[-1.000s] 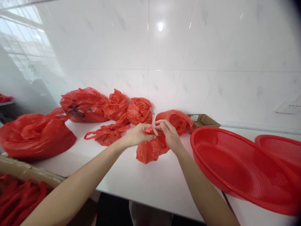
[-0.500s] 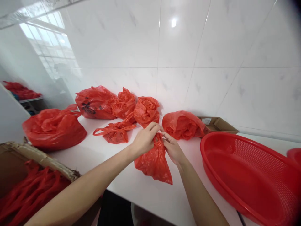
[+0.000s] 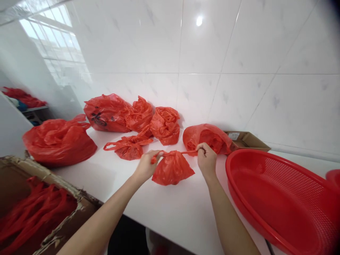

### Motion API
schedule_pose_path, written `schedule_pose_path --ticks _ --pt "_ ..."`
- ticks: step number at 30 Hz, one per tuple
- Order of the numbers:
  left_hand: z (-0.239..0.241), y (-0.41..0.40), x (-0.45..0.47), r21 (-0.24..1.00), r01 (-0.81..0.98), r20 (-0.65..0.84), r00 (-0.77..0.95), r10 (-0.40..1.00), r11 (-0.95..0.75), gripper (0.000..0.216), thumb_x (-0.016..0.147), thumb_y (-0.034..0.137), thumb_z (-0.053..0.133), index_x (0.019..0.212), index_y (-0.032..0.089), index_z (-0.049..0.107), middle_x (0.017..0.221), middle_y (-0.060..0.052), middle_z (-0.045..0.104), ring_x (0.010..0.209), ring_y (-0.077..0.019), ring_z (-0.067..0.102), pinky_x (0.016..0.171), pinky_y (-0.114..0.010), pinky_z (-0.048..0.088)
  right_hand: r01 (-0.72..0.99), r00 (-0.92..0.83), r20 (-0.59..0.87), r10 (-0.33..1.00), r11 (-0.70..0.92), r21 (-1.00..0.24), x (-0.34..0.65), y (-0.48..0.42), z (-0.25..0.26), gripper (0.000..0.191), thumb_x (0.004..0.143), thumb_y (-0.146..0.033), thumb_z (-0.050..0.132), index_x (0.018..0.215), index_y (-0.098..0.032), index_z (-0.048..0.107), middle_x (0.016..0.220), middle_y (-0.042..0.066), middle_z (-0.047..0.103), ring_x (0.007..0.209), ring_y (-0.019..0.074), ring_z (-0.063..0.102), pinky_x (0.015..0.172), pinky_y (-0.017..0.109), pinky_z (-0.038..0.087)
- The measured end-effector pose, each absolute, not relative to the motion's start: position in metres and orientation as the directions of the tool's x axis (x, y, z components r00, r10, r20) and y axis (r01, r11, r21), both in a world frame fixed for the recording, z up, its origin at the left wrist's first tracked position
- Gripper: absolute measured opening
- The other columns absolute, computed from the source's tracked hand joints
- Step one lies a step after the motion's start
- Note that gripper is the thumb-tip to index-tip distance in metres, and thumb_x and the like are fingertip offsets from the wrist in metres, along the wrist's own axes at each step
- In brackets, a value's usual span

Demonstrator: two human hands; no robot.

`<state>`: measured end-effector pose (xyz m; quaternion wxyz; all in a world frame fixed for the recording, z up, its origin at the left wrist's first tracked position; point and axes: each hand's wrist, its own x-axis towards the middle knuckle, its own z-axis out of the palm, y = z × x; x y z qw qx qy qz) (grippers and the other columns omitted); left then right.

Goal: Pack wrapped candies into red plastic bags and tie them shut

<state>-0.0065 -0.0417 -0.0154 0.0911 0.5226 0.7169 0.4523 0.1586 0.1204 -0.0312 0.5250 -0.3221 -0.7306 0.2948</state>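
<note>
A small red plastic bag (image 3: 173,169) is in front of me over the white table, its top gathered and its two handles drawn out sideways. My left hand (image 3: 147,165) is closed on the left handle. The right handle stretches taut into the closed fist of my right hand (image 3: 207,158). What the bag contains cannot be made out through the plastic. Just left of my left hand lies another small red bag (image 3: 129,148) with a loop handle. Behind my right hand rests a rolled-open red bag (image 3: 195,136).
Full red bags (image 3: 108,113) line the tiled wall, with a large one (image 3: 60,141) at left. A red perforated basket (image 3: 276,198) stands at right, a shallow cardboard box (image 3: 247,140) behind it. At lower left, a torn carton (image 3: 66,216) holds red bags. The white table (image 3: 170,209) ends near me.
My hands were close together at the bag's gathered top. They have moved apart, left and right, pulling the handles tight, and the bag has become wider and shorter.
</note>
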Motion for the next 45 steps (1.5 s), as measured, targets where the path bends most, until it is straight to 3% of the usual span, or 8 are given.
schedule_pose_path --ticks 5,8,14,19,25,30,37,45 --pt "-0.070 -0.081 -0.021 0.899 0.410 0.149 -0.616 0.774 0.153 0.045 0.090 0.054 0.045 0.086 0.017 0.071 0.087 -0.007 0.074 0.085 -0.0234 0.065 0.080 -0.035 0.050 0.468 -0.306 0.429 0.850 0.527 -0.710 0.153 0.139 -0.075 0.022 0.077 -0.016 0.036 0.069 -0.022 0.055 0.068 0.001 0.062 0.066 0.0186 0.053 0.065 0.029 0.035" --pt "-0.080 -0.085 -0.019 0.958 0.261 0.097 -0.684 0.723 0.118 0.047 0.088 0.056 0.047 0.094 0.015 0.068 0.092 -0.009 0.073 0.093 -0.0249 0.066 0.085 -0.038 0.051 0.482 -0.346 0.331 0.878 0.469 -0.740 0.149 0.137 -0.087 0.024 0.078 -0.017 0.036 0.081 -0.023 0.059 0.080 0.003 0.066 0.075 0.0206 0.057 0.069 0.031 0.039" --pt "-0.089 -0.068 -0.004 0.970 0.234 0.140 -0.740 0.658 0.058 0.050 0.088 0.052 0.051 0.127 0.021 0.053 0.128 -0.011 0.059 0.116 -0.0239 0.058 0.098 -0.039 0.046 0.251 -0.487 0.595 0.640 0.755 -0.606 0.143 0.109 -0.082 0.039 0.085 -0.024 0.044 0.122 -0.020 0.055 0.128 0.011 0.057 0.120 0.0238 0.049 0.100 0.040 0.037" --pt "-0.114 -0.050 0.007 0.839 0.539 0.330 -0.612 0.719 0.073 0.040 0.088 0.044 0.054 0.120 0.022 0.060 0.121 -0.009 0.064 0.112 -0.0233 0.059 0.101 -0.040 0.042 0.373 -0.680 0.436 0.590 0.790 -0.487 0.129 0.082 -0.095 0.031 0.093 -0.046 0.044 0.101 -0.024 0.064 0.099 0.006 0.070 0.097 0.0244 0.061 0.106 0.052 0.022" --pt "-0.116 -0.040 -0.009 0.758 0.647 0.324 -0.485 0.812 0.084 0.031 0.094 0.036 0.041 0.090 0.020 0.067 0.089 -0.006 0.069 0.086 -0.0207 0.065 0.081 -0.034 0.050 0.368 -0.646 0.364 0.671 0.692 -0.621 0.136 0.091 -0.102 0.033 0.093 -0.054 0.042 0.092 -0.025 0.058 0.066 -0.001 0.063 0.067 0.0188 0.058 0.070 0.028 0.038" --pt "-0.126 -0.018 -0.020 0.730 0.680 0.324 -0.436 0.839 0.071 0.025 0.090 0.022 0.042 0.095 0.020 0.066 0.097 -0.005 0.071 0.091 -0.0204 0.066 0.081 -0.032 0.049 0.445 -0.570 0.305 0.763 0.599 -0.665 0.142 0.111 -0.106 0.037 0.092 -0.059 0.039 0.088 -0.026 0.057 0.069 -0.002 0.062 0.064 0.0175 0.057 0.061 0.026 0.033" --pt "-0.142 0.003 -0.031 0.651 0.733 0.272 -0.466 0.842 0.196 0.025 0.088 0.022 0.044 0.073 0.018 0.062 0.075 -0.007 0.069 0.071 -0.0214 0.064 0.068 -0.031 0.045 0.573 -0.467 0.237 0.852 0.496 -0.653 0.146 0.129 -0.124 0.038 0.091 -0.057 0.044 0.075 -0.025 0.056 0.068 -0.002 0.063 0.061 0.0155 0.051 0.059 0.025 0.029" --pt "-0.147 0.005 -0.033 0.575 0.792 0.285 -0.427 0.858 0.203 0.021 0.086 0.018 0.048 0.083 0.017 0.068 0.092 -0.010 0.069 0.092 -0.0254 0.061 0.087 -0.038 0.045 0.658 -0.438 0.225 0.870 0.481 -0.579 0.144 0.129 -0.132 0.035 0.092 -0.051 0.046 0.075 -0.025 0.062 0.068 -0.001 0.064 0.061 0.0138 0.051 0.057 0.024 0.027"
